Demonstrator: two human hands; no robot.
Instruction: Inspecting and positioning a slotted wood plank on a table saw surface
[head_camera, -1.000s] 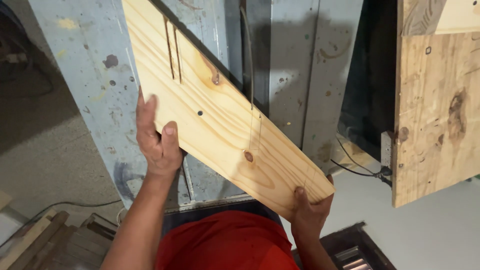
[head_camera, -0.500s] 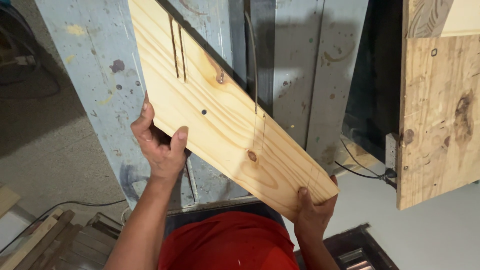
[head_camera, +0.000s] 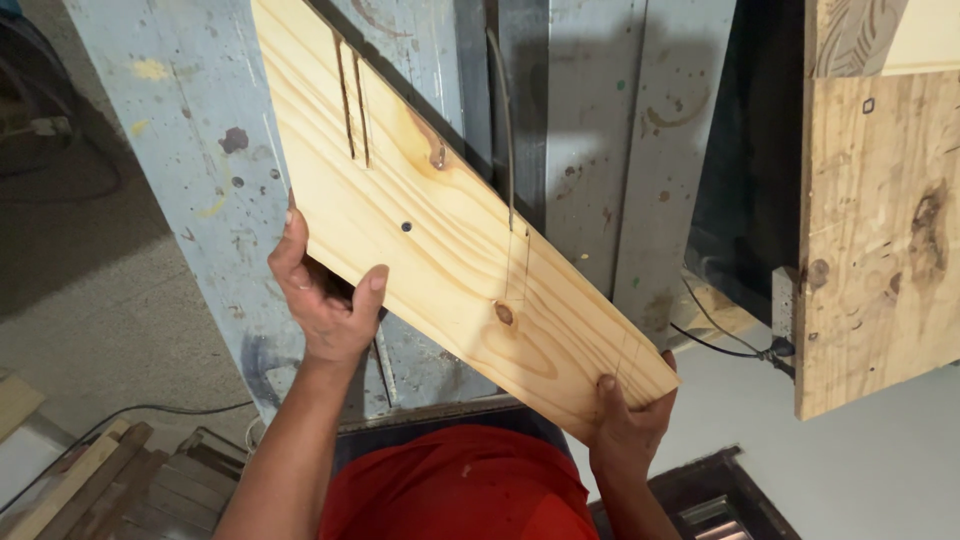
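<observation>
Two hands carry the one pine board (head_camera: 440, 230), and from where I watch it fills the middle of the view, slanting from the top left down to the lower right. The left hand (head_camera: 325, 300) clamps the board's long left edge, thumb on the face and fingers curled behind it. The right hand (head_camera: 628, 425) grips the lower end corner, thumb laid on top and the rest wrapped under. I see two narrow slots cut side by side into the upper part of the board, a small dark hole near the middle, and knots further down.

Right behind the board stands a pale blue metal table (head_camera: 200, 180), scuffed and spotted with paint, and the board lies across it so that much of its top is hidden. A thin dark upright line, which I take for a saw blade (head_camera: 507, 130), stands just past the board's upper edge; I cannot tell whether it touches the wood. To the right, well apart, a plywood panel (head_camera: 880, 240) hangs into view, with a black cable (head_camera: 720, 340) running to a fitting at its lower left edge. Below, the person's red shirt (head_camera: 460, 490) covers the near edge of the table. Loose wooden slats (head_camera: 90, 485) lie on the floor at the lower left, beside another cable
</observation>
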